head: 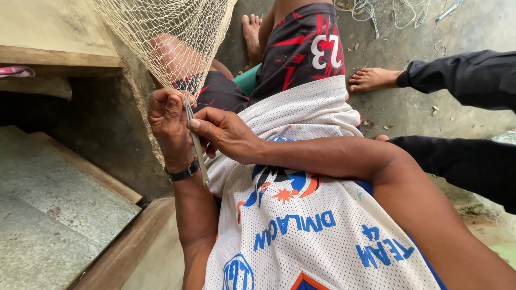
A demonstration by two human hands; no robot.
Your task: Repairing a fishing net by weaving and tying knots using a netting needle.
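The net (172,37) is a pale cream mesh of fine twine with small diamond openings, hanging from the top edge of the view and narrowing to a gathered bunch at the left hand (167,126). That hand is closed in a fist around the bunched lower edge, just above the lap, with a dark watch (183,173) on its wrist. The right hand (226,134) lies against the left, its thumb and fingers pinched shut on a needle (196,142), a thin, flat, grey-green strip that runs steeply down between the two hands, its lower tip showing below them. A very thin thread seems to run rightward from the needle's top, though it is hard to make out. The net's upper part is cut off by the frame, and how its strands sit inside the fist is hidden. The person wears a white perforated jersey (301,215) with blue and orange printing and dark shorts (301,48) with red streaks; the mesh veils one knee. At right, another person's dark sleeves (467,75) and bare foot (371,79) reach in, cut off by the edge. At left, rough speckled concrete steps (54,193) with worn wooden edging descend into shadow.
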